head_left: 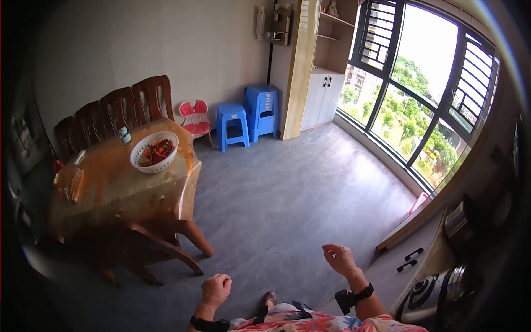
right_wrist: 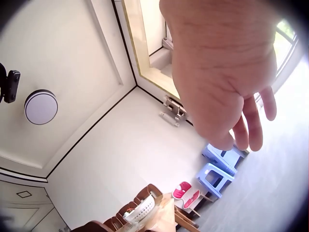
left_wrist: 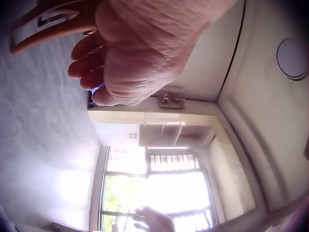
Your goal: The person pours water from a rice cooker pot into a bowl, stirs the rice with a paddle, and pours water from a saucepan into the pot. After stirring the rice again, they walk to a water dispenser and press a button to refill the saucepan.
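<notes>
In the head view my left hand (head_left: 216, 289) hangs low in front of my body with its fingers loosely curled and nothing in it. The left wrist view shows its bare palm (left_wrist: 140, 58) and relaxed fingers. My right hand (head_left: 340, 260) is raised over the floor on the right, fingers slightly bent and holding nothing. Its fingers are spread a little in the right wrist view, where the palm (right_wrist: 227, 72) is bare too. Nearest the left hand is a wooden table (head_left: 133, 193) bearing a white perforated basket (head_left: 140, 164) of dark red and brown pieces.
Wooden chairs (head_left: 149, 97) line the table's far side. Against the wall stand a red and white small chair (head_left: 194, 117) and blue plastic stools (head_left: 263, 110). A counter with a shiny metal pot (head_left: 451, 288) is close on my right. Grey floor (head_left: 298, 188) stretches toward the large window.
</notes>
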Demonstrator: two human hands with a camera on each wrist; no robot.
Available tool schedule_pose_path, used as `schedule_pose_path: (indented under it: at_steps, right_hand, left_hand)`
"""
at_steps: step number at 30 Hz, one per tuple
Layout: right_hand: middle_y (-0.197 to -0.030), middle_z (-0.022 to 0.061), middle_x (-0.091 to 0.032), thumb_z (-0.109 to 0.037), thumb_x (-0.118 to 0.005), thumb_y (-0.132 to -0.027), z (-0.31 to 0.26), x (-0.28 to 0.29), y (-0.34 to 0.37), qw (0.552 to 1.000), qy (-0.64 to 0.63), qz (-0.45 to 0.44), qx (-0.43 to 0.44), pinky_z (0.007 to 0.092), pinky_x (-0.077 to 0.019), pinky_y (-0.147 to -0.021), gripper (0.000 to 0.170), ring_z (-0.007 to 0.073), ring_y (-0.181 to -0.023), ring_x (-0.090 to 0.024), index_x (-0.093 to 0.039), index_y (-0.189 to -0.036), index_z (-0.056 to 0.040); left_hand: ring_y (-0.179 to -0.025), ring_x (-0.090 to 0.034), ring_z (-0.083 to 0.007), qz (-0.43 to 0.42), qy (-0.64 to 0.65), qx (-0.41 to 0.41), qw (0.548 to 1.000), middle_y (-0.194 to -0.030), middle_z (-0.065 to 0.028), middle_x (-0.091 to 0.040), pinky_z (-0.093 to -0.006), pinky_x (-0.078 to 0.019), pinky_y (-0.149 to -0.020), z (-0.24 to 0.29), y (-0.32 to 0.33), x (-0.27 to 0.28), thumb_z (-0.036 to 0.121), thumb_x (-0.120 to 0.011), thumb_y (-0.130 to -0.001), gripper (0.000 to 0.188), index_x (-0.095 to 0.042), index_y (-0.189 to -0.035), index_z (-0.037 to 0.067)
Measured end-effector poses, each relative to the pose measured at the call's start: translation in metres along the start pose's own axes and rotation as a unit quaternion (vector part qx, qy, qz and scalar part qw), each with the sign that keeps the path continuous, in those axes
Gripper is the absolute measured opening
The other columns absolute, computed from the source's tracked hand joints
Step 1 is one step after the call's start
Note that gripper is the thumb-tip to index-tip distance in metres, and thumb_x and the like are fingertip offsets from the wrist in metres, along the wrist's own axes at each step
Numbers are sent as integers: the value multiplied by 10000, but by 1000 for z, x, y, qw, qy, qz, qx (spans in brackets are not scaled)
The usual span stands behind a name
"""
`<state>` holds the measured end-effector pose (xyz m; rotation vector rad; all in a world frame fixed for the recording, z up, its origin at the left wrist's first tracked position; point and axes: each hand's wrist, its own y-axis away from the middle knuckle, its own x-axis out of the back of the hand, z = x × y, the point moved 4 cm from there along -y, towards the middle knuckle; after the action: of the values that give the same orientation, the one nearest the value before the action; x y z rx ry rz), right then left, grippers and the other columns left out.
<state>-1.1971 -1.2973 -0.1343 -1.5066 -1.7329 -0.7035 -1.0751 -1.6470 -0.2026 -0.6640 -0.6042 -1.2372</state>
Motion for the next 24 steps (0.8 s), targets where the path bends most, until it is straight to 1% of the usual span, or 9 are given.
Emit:
schedule_pose_path:
  at_steps: [2, 6, 8, 9, 13, 17, 19, 21, 24]
  right_hand:
    - [-902, 103, -661, -142, -572, -811, -15, -4, -54, 999, -16, -25, 14, 320, -508, -704, 198, 228, -760, -644, -669, -975, -89]
    - [-927, 91, -644, -147, -563, -829, -49, -29, -149, 992, -10, -90, 93, 326, -506, -724, 219, 233, -770, -641, -651, -1026, -107]
    - [-909, 88, -647, -141, -574, -826, -63, -41, -193, 989, -19, -94, 115, 323, -505, -710, 209, 227, -763, -639, -653, -1016, -102]
    - [-892, 85, -650, -135, -585, -823, -67, -45, -213, 986, -26, -102, 133, 319, -504, -695, 200, 221, -756, -637, -656, -1007, -97]
    - [-917, 81, -639, -159, -563, -831, -58, -45, -299, 987, -36, -96, 121, 335, -498, -731, 221, 227, -776, -633, -649, -1030, -115]
    - [-896, 83, -646, -138, -576, -817, -17, -20, -374, 998, 21, -37, 47, 332, -498, -712, 209, 229, -753, -633, -657, -1006, -103]
    - [-888, 83, -651, -133, -579, -811, 9, -4, -403, 999, 29, -10, 18, 330, -498, -704, 202, 230, -749, -633, -662, -993, -99]
    - [-861, 94, -669, -127, -598, -804, 34, 11, -423, 997, 26, 66, -28, 311, -506, -667, 160, 213, -734, -649, -678, -937, -92]
    - [-901, 107, -668, -120, -579, -799, 63, 27, -453, 993, 29, 66, -93, 328, -508, -695, 191, 224, -741, -648, -670, -961, -82]
  left_hand:
    - [-684, -613, -315, 43, 15, 3, 999, -730, -134, -629, -373, -489, -600, -3, -37, 7, 127, -632, -754, 87, -636, -749, 40]
    - [-670, -613, -317, 82, 17, 28, 996, -725, -143, -631, -379, -487, -596, -23, -95, 4, 122, -632, -740, 86, -632, -727, 37]
    - [-694, -607, -334, 43, -13, 70, 996, -736, -133, -630, -408, -488, -620, -45, -125, -7, 137, -622, -743, 79, -636, -728, 60]
    - [-690, -606, -338, 51, -15, 54, 997, -730, -140, -628, -414, -486, -617, -51, -143, -10, 136, -617, -737, 83, -635, -713, 59]
    - [-674, -606, -337, 53, -13, 45, 997, -718, -126, -630, -418, -483, -603, -79, -236, -23, 142, -607, -735, 86, -634, -707, 65]
    - [-671, -606, -332, 31, -26, 40, 998, -707, -118, -629, -417, -483, -601, -84, -356, -37, 145, -608, -735, 77, -640, -714, 77]
    - [-643, -609, -305, 14, -17, -20, 1000, -691, -110, -625, -392, -480, -580, -76, -422, -49, 150, -627, -735, 79, -639, -712, 75]
    - [-648, -610, -300, -6, -5, -44, 999, -701, -102, -629, -386, -481, -580, -53, -487, -58, 148, -624, -745, 76, -642, -725, 77]
    - [-655, -612, -288, -29, 16, -89, 996, -724, -91, -637, -373, -483, -580, -20, -569, -80, 144, -622, -759, 71, -648, -750, 79]
